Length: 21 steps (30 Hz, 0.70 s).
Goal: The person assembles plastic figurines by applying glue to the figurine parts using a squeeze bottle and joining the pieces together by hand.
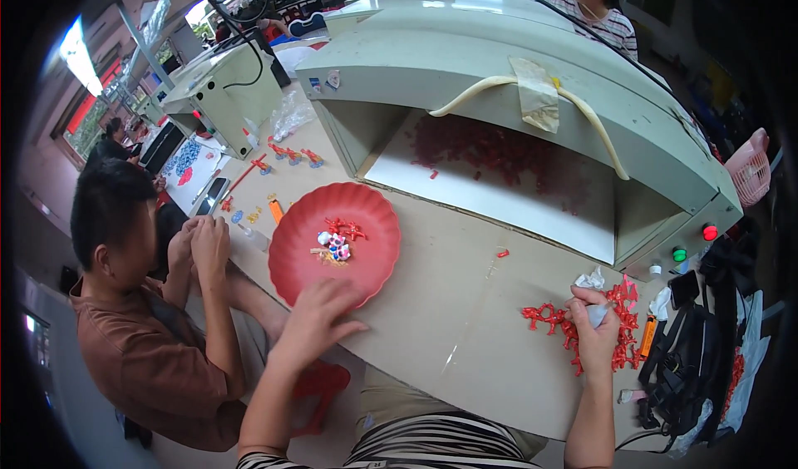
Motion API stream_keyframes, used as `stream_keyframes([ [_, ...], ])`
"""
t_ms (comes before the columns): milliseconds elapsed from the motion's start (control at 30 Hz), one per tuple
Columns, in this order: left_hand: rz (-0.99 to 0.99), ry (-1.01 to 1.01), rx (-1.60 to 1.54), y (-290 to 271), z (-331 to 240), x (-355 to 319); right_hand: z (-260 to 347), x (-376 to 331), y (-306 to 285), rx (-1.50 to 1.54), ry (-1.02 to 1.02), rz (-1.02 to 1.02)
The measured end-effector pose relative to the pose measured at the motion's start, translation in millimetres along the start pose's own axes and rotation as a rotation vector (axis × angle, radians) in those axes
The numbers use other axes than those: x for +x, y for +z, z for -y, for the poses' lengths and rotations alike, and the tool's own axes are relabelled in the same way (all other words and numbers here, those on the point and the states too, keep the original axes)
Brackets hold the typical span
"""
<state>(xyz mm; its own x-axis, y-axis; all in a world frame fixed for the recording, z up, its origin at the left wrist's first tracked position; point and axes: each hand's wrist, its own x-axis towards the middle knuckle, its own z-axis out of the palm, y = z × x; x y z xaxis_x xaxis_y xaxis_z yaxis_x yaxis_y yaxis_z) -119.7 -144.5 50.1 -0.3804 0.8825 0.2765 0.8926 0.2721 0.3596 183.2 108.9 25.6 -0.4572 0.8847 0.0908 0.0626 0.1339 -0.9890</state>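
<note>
My left hand (322, 318) is at the near rim of a round red scalloped bowl (291, 219), fingers apart and nothing seen in them. In the bowl lie several small red pieces (349, 228) and a white, blue and pink figurine (337, 246). Over at the right, my right hand (595, 343) is closed around a small pale squeeze bottle (597, 314). Around and beneath that hand spreads a pile of small red plastic figures (544, 315). A single red piece (503, 254) lies apart on the table (440, 303).
A pale green box-shaped machine (391, 61) spans the back, with many red pieces (499, 153) inside its opening. A black bag (686, 369) and an orange tool (647, 336) sit at the right. At the left a co-worker (150, 328) sits close to the table, hands raised.
</note>
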Motion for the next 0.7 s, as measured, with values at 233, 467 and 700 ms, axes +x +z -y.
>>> stream_keyframes([
  [233, -0.082, 0.18, 0.066, 25.0, 5.6, 7.5, 3.4, 0.3, 1.8, 0.016, 0.008, 0.023],
  [467, -0.049, 0.232, 0.102, 11.9, 14.5, 24.8, 4.0, 0.4, 6.4, 0.076, 0.012, 0.001],
  [700, -0.134, 0.199, -0.09, 18.7, -56.3, 60.2, 9.0, 2.9, -7.0, 0.139, -0.039, 0.001],
])
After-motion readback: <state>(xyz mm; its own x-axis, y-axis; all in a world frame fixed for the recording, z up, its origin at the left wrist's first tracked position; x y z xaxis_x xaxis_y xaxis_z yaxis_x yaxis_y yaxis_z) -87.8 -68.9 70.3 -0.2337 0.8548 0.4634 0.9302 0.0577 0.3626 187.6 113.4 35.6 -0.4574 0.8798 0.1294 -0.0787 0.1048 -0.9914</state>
